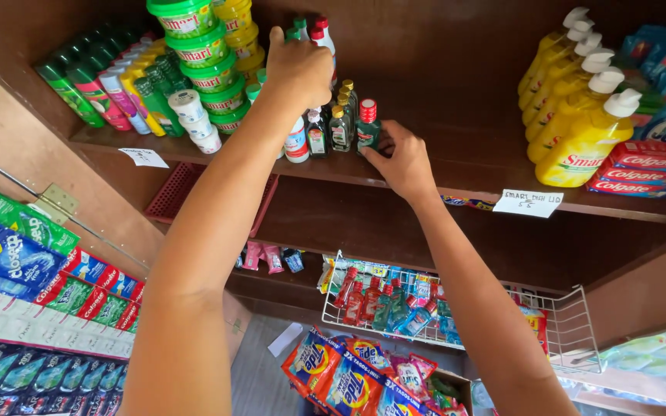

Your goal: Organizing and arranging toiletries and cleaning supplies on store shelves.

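Now, left hand (298, 69): your fingers curl over white bottles (319, 35) at 12 o'clock, grasp hidden behind your knuckles.
Right hand (402, 162): your fingertips pinch the small green bottle (367, 127) on the shelf (472, 173).
Label: unreadable.

Green bottle (367, 128) with red cap, yellow pump bottles (580, 139), green tubs (211, 75).

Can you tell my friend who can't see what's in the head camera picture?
Two bare arms reach up to a dark wooden shelf: the left hand grips a white bottle with a red cap, and the right hand touches a small green bottle. Beside them stand green tubs and yellow pump bottles.
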